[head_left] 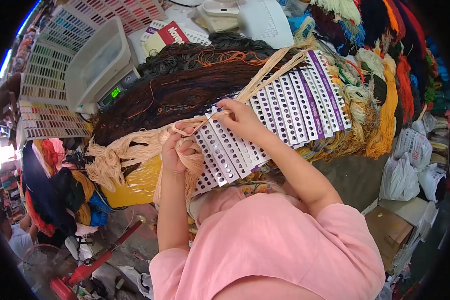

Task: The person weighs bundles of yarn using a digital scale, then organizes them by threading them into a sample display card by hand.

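A hank of peach embroidery thread (135, 145) stretches across the work surface, and part of it is looped around the fingers of my left hand (177, 150), which are closed on it. My right hand (240, 120) pinches strands of the same thread just to the right, thumb and forefinger together. More pale strands (270, 70) run from there toward the upper right. Beneath both hands lie several overlapping white cards (280, 102) with rows of punched holes and purple bands. A mass of dark brown thread (180, 92) lies just beyond my hands.
At the upper left stands a digital scale with a tray (97, 62), beside fanned thread color charts (47, 75). A red-and-cream notebook (170, 37) lies at the back. Colored hanks (385, 100) hang at right, over white plastic bags (402, 175). A red fan (85, 270) stands lower left; another person (22, 240) is behind it.
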Demonstrator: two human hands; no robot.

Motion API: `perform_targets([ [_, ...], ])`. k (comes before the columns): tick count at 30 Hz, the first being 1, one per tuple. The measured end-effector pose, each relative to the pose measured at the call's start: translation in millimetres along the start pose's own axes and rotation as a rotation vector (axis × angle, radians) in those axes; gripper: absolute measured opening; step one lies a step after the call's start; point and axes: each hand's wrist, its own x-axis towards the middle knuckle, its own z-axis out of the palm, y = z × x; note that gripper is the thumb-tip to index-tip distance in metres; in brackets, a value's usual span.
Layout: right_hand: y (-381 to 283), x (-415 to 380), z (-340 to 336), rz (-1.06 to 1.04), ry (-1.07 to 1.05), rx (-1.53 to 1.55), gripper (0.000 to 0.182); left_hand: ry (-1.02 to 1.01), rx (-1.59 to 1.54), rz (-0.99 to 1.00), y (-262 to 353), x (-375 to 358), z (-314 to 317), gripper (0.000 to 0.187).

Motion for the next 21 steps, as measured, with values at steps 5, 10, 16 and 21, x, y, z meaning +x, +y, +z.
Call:
perform_targets([
  [5, -33, 6, -10, -0.178, 0.057, -0.475, 0.017, 0.04, 0.036, 0.054, 0, -2, 0, 0.024],
  [10, -35, 28, 11, -0.235, -0.296, -0.717, 0.01, 0.008, 0.003, 0.058, -1, -2, 2, 0.026],
  [16, -45, 92, -40, -0.122, -0.028, -0.332, 0.015, 0.057, -0.06, 0.085, 2, -7, 1, 0.035],
  [21, -52, 111, -78, -0.109, 0.312, 0.009, 0.031, 0.029, -0.096, 0.067, -2, -4, -5, 0.035],
])
